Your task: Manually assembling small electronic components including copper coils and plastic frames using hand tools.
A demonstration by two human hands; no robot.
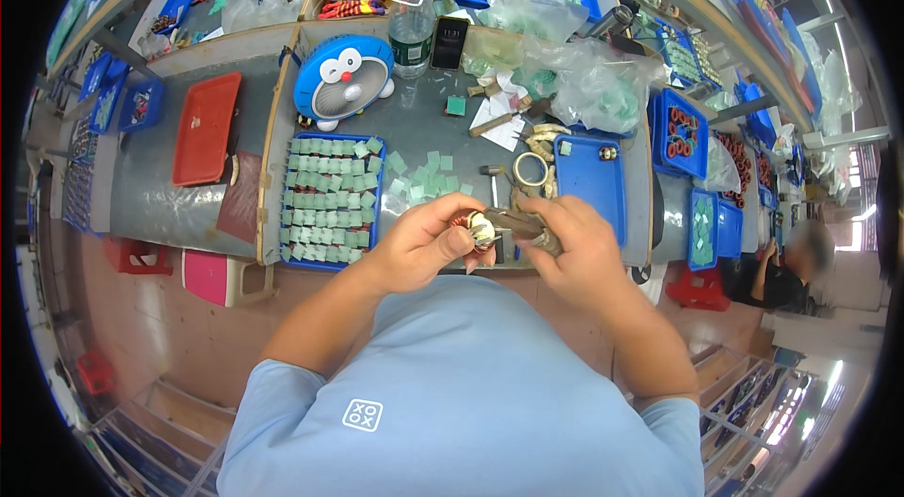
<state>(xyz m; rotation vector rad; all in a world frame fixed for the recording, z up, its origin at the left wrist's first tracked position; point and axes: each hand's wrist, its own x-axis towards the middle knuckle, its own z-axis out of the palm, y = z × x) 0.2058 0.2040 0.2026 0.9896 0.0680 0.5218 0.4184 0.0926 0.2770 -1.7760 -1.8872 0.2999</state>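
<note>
Above the near edge of the bench, my left hand (424,243) pinches a small coil (481,231) with copper-coloured windings and a pale yellow part. Meeting it from the right is a tool with a thick brown handle (524,225), gripped by my right hand (582,248); its exact kind is partly hidden by my fingers. Loose pale green squares (428,179) lie beyond my hands. To their left, a blue tray (380,182) carries rows of such squares. A cream tape roll (530,169) lies beyond the tool. One coil (607,153) sits in the right blue tray (593,191).
A blue cartoon-faced fan (344,81), a clear bottle (411,36) and a phone (450,42) stand at the back. Plastic bags (603,88) are heaped at back right. Left of the wooden divider lies a red tray (205,128). Another person (786,271) sits far right.
</note>
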